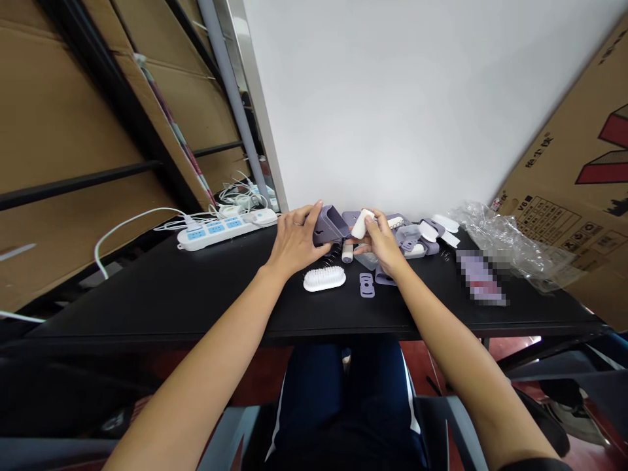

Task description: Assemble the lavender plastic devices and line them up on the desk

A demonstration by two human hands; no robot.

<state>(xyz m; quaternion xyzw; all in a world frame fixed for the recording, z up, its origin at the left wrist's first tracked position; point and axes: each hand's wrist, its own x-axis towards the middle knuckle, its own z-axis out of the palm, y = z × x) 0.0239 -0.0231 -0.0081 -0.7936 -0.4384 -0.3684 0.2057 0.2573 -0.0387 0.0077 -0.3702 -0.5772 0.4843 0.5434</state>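
Observation:
My left hand (297, 239) is closed around a purple plastic housing (331, 224), its hollow side facing right. Between the thumb and fingers of my right hand (383, 242) is a small white plastic piece (362, 224), held close to the housing's right edge. Just below my left hand a white scrub brush head (324, 279) lies bristles up. A flat purple plate with slots (367, 285) rests to its right. Under my right hand stands a small white cylinder (347, 253), and dark springs lie beside it.
More purple and white parts (417, 237) are heaped right of my right hand. Clear plastic wrap (515, 242) and a pixelated purple packet (481, 278) lie farther right. A white power strip (226, 229) with cables sits left. A large cardboard box (564, 190) leans at the right; a white wall (383, 104) stands behind.

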